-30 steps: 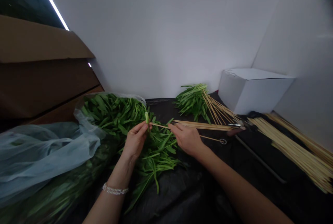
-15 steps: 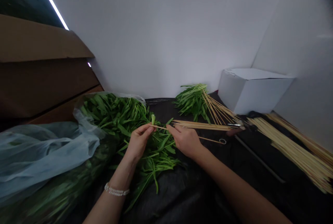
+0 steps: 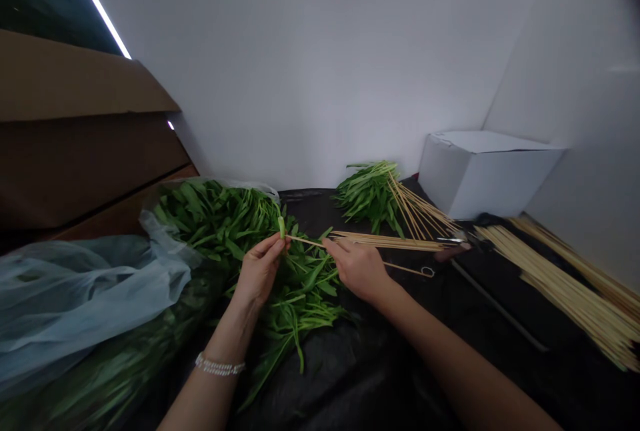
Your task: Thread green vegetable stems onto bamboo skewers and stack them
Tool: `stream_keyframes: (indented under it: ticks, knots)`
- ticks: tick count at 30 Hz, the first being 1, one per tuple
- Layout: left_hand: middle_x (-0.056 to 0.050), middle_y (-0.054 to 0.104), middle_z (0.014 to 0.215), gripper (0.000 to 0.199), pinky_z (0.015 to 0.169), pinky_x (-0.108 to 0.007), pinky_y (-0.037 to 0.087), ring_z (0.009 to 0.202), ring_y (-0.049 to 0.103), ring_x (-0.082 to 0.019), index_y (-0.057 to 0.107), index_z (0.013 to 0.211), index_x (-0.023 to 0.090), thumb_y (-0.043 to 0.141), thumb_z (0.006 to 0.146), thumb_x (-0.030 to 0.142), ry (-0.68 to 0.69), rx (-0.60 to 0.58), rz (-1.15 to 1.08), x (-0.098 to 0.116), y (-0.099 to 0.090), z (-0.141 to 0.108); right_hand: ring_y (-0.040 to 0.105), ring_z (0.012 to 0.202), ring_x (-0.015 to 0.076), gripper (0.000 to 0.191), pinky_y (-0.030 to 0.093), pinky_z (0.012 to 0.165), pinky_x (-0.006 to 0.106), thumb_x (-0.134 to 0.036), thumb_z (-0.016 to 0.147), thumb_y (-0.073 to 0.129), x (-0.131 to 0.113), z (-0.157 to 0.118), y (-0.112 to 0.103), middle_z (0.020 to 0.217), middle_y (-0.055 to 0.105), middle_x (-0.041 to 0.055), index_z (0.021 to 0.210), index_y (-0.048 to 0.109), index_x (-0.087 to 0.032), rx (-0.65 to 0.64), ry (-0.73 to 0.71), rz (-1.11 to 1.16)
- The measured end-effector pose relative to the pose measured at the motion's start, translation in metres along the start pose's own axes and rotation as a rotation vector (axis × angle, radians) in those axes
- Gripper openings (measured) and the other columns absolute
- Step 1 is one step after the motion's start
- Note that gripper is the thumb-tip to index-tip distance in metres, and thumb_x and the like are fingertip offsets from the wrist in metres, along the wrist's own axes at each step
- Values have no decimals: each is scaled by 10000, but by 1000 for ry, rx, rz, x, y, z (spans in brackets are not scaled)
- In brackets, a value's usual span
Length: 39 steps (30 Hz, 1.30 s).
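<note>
Between thumb and fingers, my left hand (image 3: 261,269) pinches a folded green stem (image 3: 282,225). My right hand (image 3: 359,269) is closed around a thin bamboo skewer (image 3: 306,241), whose near tip meets the stem at my left fingertips; whether it passes through is hidden. The skewer's far end comes out past my right hand toward a small ring (image 3: 427,271). Beneath both hands lies a loose heap of leafy greens (image 3: 305,311). More leafy greens (image 3: 215,217) fill a clear plastic bag (image 3: 125,291) to the left.
Skewered greens (image 3: 370,194) lie near the wall, their sticks pointing right. Loose skewers (image 3: 390,241) rest beyond my right hand. A big bundle of skewers (image 3: 565,284) lies far right, before a white box (image 3: 493,167). A cardboard box (image 3: 80,117) stands left, on the dark-sheeted surface's side.
My left hand has shifted slightly left with the stem, which has slid toward the skewer's tip. A longer stretch of skewer shows between my hands. My right hand has barely moved.
</note>
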<state>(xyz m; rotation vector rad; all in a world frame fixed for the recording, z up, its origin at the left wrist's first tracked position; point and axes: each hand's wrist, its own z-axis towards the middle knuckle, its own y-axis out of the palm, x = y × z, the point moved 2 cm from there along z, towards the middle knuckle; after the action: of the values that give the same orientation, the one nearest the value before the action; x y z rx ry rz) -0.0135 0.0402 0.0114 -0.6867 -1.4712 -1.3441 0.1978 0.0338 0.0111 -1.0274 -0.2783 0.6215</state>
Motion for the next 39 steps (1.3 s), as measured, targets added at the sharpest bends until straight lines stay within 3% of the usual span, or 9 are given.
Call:
stream_keyframes:
  ticks: [10,16,33,39]
  knots:
    - [-65,772,820,374,864,-347,492,796,684,-195,785,811,173,911,491,319,12,-23,161,3,-6,2,646,838,174,436,422,662,259,-173,944,412,-1,-1,-1,1045,689,92,1357,539,-226,-31,-15,4]
    - [-70,766,819,370,818,-317,499,758,665,-173,784,803,163,908,493,322,-64,-79,150,0,-5,2,641,826,177,422,405,642,254,-181,945,416,-2,-1,2,1007,689,90,1342,552,-222,-42,-13,11]
    - [-61,728,745,311,728,-278,492,695,621,-152,775,718,161,900,506,351,-83,-123,137,0,-8,3,652,815,169,423,427,642,240,-164,948,398,-15,-5,3,985,686,85,1346,532,-209,-59,-6,17]
    - [-59,720,720,248,794,-302,473,727,623,-170,765,665,163,864,577,373,-53,-226,243,-6,-1,-3,651,817,169,423,440,665,230,-167,949,396,-19,-5,5,985,686,92,1353,518,-201,-88,-8,15]
